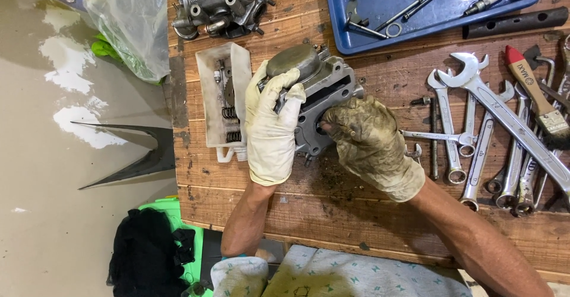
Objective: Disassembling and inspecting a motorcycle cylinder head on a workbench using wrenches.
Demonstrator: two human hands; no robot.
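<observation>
A grey metal engine cylinder block (323, 89) rests on the wooden workbench (356, 208), with a piston crown showing at its top. My left hand (270, 125), in a pale glove, grips the block's left side, fingers curled over its upper edge. My right hand (368, 142), in a dirty stained glove, presses its fingertips against the block's flat lower face near a bolt hole. Whether the right fingers pinch a small part is hidden.
Several spanners (493, 125) and a paintbrush (534, 95) lie to the right. A blue tray (415, 6) with small tools sits at the back. A white plastic tray (222, 101) of springs lies left of the block, another engine part (219, 3) behind it.
</observation>
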